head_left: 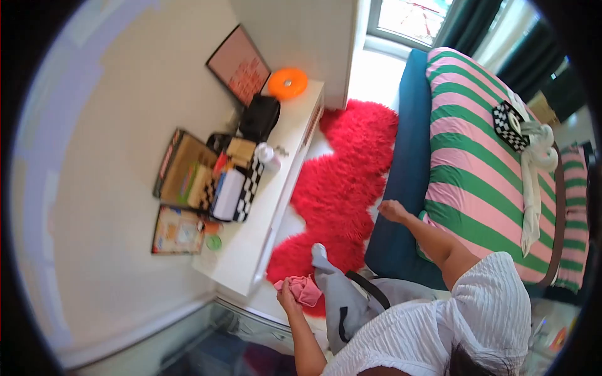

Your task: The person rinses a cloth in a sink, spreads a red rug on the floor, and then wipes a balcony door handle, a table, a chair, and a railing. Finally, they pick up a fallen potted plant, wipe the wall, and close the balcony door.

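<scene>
A crumpled pink cloth (303,292) hangs from my left hand (286,297), whose fingers are closed on it beside the front corner of the white desk (233,273). My right hand (392,211) is out over the edge of the blue bed base (401,156), its fingers curled in, with no object showing in them. Below both hands lies a shaggy red rug (338,182). One of my feet (319,250) is on it.
On the desk stand a white bottle (268,156), a black bag (260,118), an orange disc (288,83), an open box (185,169) and a leaning framed picture (239,66). The bed's striped cover (464,156) carries a checkered tissue box (509,125) and a white plush toy (538,147).
</scene>
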The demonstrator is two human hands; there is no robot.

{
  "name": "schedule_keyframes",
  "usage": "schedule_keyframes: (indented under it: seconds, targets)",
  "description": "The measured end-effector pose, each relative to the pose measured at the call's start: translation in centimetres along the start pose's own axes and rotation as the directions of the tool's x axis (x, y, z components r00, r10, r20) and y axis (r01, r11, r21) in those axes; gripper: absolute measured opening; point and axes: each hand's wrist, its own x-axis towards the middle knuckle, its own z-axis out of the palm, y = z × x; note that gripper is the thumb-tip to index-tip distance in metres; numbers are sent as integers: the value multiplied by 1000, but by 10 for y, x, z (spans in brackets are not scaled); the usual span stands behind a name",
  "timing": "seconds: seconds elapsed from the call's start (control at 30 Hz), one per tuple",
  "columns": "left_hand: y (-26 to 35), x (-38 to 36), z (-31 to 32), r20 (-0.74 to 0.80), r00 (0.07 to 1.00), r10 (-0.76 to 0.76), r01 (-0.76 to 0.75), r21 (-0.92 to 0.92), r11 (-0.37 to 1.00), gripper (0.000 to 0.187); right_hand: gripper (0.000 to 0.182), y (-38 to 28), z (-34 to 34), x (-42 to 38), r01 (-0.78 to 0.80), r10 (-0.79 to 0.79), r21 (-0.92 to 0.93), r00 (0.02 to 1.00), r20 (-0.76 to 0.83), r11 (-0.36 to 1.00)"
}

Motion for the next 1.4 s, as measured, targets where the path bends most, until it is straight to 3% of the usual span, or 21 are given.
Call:
schedule_keyframes:
  seconds: [0.07, 0.2, 0.27, 0.33, 0.43, 0.5, 0.57, 0.6, 0.63, 0.7, 0.73, 0.8, 0.9, 0.93, 1.0, 1.07, 1.13, 1.2, 1.27, 1.33, 1.4]
  targets:
    - [25, 25, 37, 109, 994, -16, -3, 172, 985, 15, 19, -21, -52, 1, -72, 114, 305, 986, -122, 950]
    - [81, 37, 166, 258, 964, -55, -35, 332, 943, 13, 20, -28, -102, -21, -120, 195, 307, 954, -228, 944]
    - [99, 45, 243, 311, 948, -64, -78, 424, 903, 12, 21, -15, -102, -40, -66, 119, 242, 970, -212, 968]
    - [99, 64, 320, 502, 862, -70, -159, 400, 902, 11, 20, -18, -119, -65, -87, 156, 345, 972, -178, 935]
    - [94, 47, 447, 627, 771, -114, -198, 407, 892, 13, 21, -17, -145, -73, -210, 382, 623, 911, -155, 754]
    - [66, 43, 526, 692, 702, -166, -198, 415, 888, 13, 28, -4, -168, -57, -152, 507, 875, 854, -118, 460]
    - [38, 24, 602, 744, 632, -216, -192, 420, 887, 13, 33, 0, -210, -27, -96, 527, 898, 834, -163, 429]
    - [29, -2, 641, 749, 556, -360, -91, 485, 870, 13, 38, 2, -243, -8, -53, 536, 911, 822, -193, 408]
    - [19, -20, 670, 731, 471, -494, -2, 561, 828, 14, 44, 1, -267, 12, 11, 535, 893, 797, -279, 449]
    - [-26, -36, 734, 792, 333, -511, -41, 554, 832, 13, 64, 32, -317, 64, 66, 460, 768, 767, -447, 637]
    - [-41, -56, 768, 799, 320, -510, -41, 550, 834, 13, 74, 27, -365, 78, 112, 439, 779, 772, -459, 618]
    - [-47, -98, 826, 716, 110, -690, -133, 698, 703, 13, 83, 54, -417, 120, 265, 282, 648, 738, -613, 714]
    - [-56, -129, 915, 716, 64, -695, -92, 698, 710, 11, 86, 91, -484, 181, 379, 199, 535, 644, -738, 756]
    - [-60, -128, 945, 716, 56, -696, -90, 698, 711, 11, 86, 107, -500, 198, 374, 201, 531, 642, -740, 760]
    - [-58, -117, 1014, 681, -28, -731, -160, 719, 676, 17, 89, 136, -534, 234, 95, 230, 323, 521, -822, 942]
    - [-60, -115, 1075, 718, 10, -696, -253, 675, 693, 18, 89, 160, -579, 267, 39, 214, 257, 441, -871, 966]
    - [-66, -115, 1140, 779, 150, -609, -419, 608, 674, 18, 88, 181, -628, 300, -126, 118, 75, 381, -917, 989]
    - [-83, -105, 1211, 784, 119, -610, -486, 581, 652, 21, 91, 219, -661, 346, -163, 80, 15, 398, -914, 987]
    - [-94, -110, 1278, 719, 76, -691, -482, 633, 606, 24, 96, 260, -686, 398, 34, 110, 137, 423, -899, 990]
    - [-111, -116, 1346, 757, 141, -638, -519, 606, 603, 20, 98, 298, -735, 435, 69, 111, 147, 378, -919, 987]
    - [-119, -117, 1416, 724, 89, -684, -508, 624, 594, 16, 95, 317, -778, 459, 123, 211, 249, 256, -943, 961]
